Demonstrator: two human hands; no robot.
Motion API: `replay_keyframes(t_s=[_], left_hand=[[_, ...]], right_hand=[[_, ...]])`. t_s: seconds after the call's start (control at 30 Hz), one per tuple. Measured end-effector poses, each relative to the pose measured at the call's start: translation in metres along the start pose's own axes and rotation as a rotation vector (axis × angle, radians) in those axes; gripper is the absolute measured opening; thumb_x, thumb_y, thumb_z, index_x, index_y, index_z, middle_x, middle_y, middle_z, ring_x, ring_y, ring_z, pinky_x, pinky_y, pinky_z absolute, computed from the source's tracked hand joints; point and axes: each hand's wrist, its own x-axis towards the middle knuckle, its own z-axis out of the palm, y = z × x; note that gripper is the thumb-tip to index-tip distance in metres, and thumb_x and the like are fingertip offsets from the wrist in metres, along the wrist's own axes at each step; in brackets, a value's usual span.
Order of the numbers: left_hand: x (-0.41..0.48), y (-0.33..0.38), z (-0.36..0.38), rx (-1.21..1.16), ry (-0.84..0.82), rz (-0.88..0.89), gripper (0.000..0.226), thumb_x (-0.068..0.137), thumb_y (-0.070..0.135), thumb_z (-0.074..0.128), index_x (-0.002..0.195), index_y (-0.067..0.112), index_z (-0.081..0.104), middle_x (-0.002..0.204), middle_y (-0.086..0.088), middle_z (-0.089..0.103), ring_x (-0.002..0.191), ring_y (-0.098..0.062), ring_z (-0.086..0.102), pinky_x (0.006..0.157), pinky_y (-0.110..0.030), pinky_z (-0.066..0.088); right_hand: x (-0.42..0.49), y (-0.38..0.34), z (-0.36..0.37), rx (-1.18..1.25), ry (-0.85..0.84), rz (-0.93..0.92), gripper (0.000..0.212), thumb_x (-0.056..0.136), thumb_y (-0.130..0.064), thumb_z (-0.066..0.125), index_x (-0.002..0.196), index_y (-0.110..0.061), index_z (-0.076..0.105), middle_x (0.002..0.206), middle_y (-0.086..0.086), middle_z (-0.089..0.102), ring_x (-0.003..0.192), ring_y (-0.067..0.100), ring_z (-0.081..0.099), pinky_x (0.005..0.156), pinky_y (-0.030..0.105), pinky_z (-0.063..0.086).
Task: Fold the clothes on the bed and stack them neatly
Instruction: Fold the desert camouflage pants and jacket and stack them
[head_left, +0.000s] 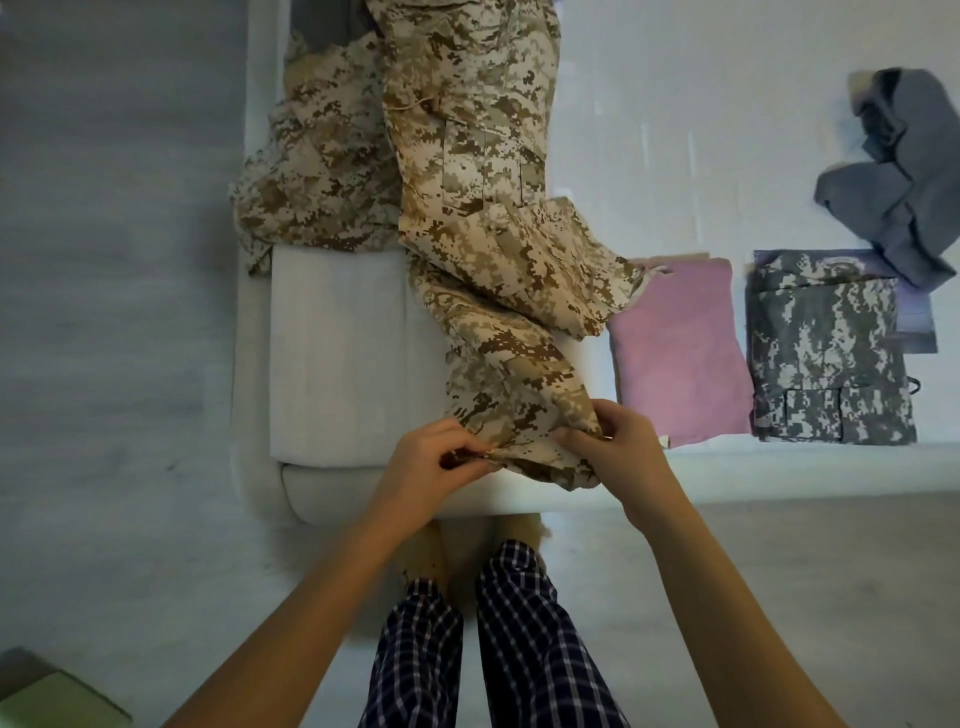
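Long tan camouflage trousers (483, 218) lie stretched from the bed's far side to its near edge. My left hand (431, 467) pinches their near end from the left, and my right hand (618, 447) grips the same end from the right, at the edge of the white bed (337, 353). A second tan camouflage garment (322, 176) lies crumpled at the left, hanging over the bed's side. A folded pink garment (680, 353) and a folded grey camouflage garment (831, 353) lie side by side at the right. A crumpled grey garment (904, 176) lies at the far right.
A pale purple folded piece (917, 322) pokes out from under the grey camouflage garment. My legs in checked trousers (498, 649) stand against the bed's near edge. Grey floor (114, 312) runs along the left. A green object (52, 696) shows at the bottom left corner.
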Motion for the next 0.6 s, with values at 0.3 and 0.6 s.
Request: replay_keyframes(t_s=[0.3, 0.6], left_hand=[[-0.016, 0.008, 0.008, -0.207, -0.027, -0.169, 0.024, 0.07, 0.033, 0.078, 0.091, 0.039, 0.068, 0.085, 0.017, 0.061, 0.081, -0.002, 0.06, 0.072, -0.014, 0.049], [-0.013, 0.027, 0.03, 0.351, 0.179, 0.176, 0.036, 0.079, 0.024, 0.069, 0.112, 0.013, 0.064, 0.103, -0.002, 0.064, 0.086, -0.014, 0.061, 0.071, -0.025, 0.055]], right_hand=[[-0.003, -0.005, 0.01, 0.26, -0.057, 0.116, 0.011, 0.085, -0.003, 0.063, 0.093, -0.01, 0.065, 0.092, 0.014, 0.068, 0.077, 0.026, 0.065, 0.067, 0.039, 0.056], [-0.003, -0.015, 0.017, 0.218, -0.042, 0.101, 0.013, 0.084, 0.0, 0.062, 0.096, -0.003, 0.065, 0.097, 0.022, 0.065, 0.079, 0.029, 0.063, 0.077, 0.048, 0.053]])
